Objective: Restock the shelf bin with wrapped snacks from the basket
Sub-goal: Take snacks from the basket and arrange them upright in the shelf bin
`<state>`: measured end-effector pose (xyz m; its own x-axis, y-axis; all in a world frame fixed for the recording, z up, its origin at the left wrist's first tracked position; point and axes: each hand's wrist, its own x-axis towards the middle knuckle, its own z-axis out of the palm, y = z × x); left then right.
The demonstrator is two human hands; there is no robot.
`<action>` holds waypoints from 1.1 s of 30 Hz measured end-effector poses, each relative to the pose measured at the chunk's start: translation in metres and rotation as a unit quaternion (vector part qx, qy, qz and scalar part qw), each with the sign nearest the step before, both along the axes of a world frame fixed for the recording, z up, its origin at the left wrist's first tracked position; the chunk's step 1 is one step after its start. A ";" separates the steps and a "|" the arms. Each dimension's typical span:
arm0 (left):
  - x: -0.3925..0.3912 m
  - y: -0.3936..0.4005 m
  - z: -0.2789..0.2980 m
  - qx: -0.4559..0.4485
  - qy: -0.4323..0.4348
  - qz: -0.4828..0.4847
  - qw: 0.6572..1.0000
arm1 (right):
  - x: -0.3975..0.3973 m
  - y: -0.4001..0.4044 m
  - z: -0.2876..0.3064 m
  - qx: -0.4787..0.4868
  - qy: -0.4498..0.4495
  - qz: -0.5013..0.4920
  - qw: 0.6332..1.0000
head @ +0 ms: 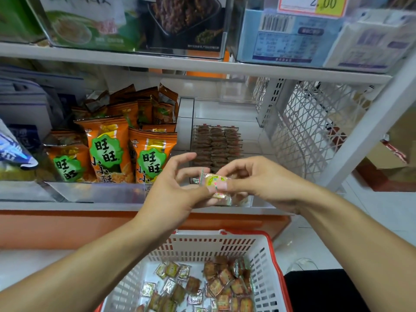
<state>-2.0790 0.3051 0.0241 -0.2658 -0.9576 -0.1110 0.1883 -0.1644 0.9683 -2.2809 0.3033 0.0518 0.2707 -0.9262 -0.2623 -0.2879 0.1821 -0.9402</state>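
Note:
Both hands meet in front of the clear shelf bin (227, 113). My left hand (177, 190) and my right hand (252, 179) pinch a small stack of wrapped snacks (215, 181) between them, yellow-green wrapper on top. The stack hovers over the bin's front lip. Behind it, neat rows of brown wrapped snacks (216, 143) lie in the bin. Below, the white basket (263, 248) with a red rim holds several loose wrapped snacks (220, 287), brown-red ones and silvery yellow ones.
Orange snack bags (108, 149) fill the bin to the left. A white mesh shelf side (315, 122) and post stand at the right. The upper shelf (202, 64) carries boxed goods and a price tag (313, 4). An orange shelf base (67, 228) runs below.

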 end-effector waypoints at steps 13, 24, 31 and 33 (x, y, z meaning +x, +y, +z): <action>0.003 0.006 -0.017 -0.250 -0.388 -0.113 0.880 | -0.059 -0.034 -0.018 0.002 0.378 -0.034 0.925; 0.003 0.003 -0.030 -0.335 -0.485 -0.133 0.797 | -0.061 -0.055 -0.035 0.148 0.265 -0.026 0.952; 0.005 0.003 -0.031 -0.339 -0.491 -0.143 0.789 | -0.052 -0.062 -0.045 0.106 0.378 -0.026 0.919; 0.005 0.003 -0.032 -0.341 -0.491 -0.143 0.789 | -0.048 -0.065 -0.045 0.120 0.418 -0.021 0.900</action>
